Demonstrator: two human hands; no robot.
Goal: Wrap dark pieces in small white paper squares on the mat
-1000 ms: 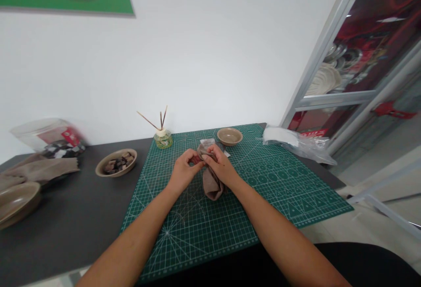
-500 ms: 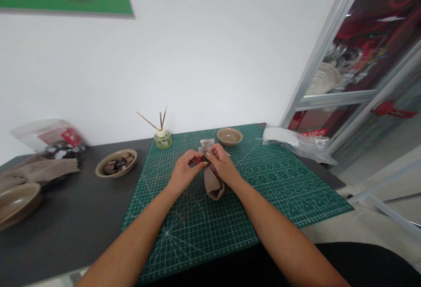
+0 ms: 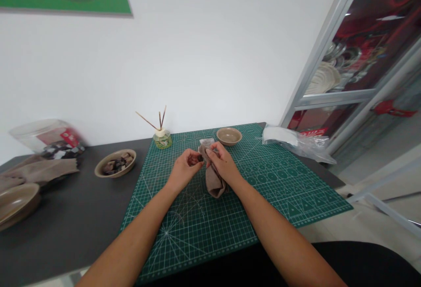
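Note:
Over the green cutting mat (image 3: 184, 252), my right hand (image 3: 222, 163) is closed on a brown cloth (image 3: 215, 182), which hangs folded below the fingers. My left hand (image 3: 184, 167) pinches a small dark piece (image 3: 200, 158) between thumb and fingers, close beside the cloth's upper end. What the piece is cannot be made out. Just behind the hands lies a small clear plastic packet (image 3: 207, 141), partly hidden by the cloth. Beyond my right hand stands a shallow tan bowl (image 3: 229, 136).
A tan bowl of brown and dark pieces (image 3: 115, 175) sits left of the mat, near a reed diffuser (image 3: 162, 138). Farther left are another bowl (image 3: 19, 203), a brown cloth (image 3: 49, 171) and a clear tub (image 3: 46, 136). A plastic bag (image 3: 296, 142) lies at the right.
My left hand has drawn slightly left from the cloth, and the dark piece now shows in its fingers. The cloth's top is now lifted in my right hand.

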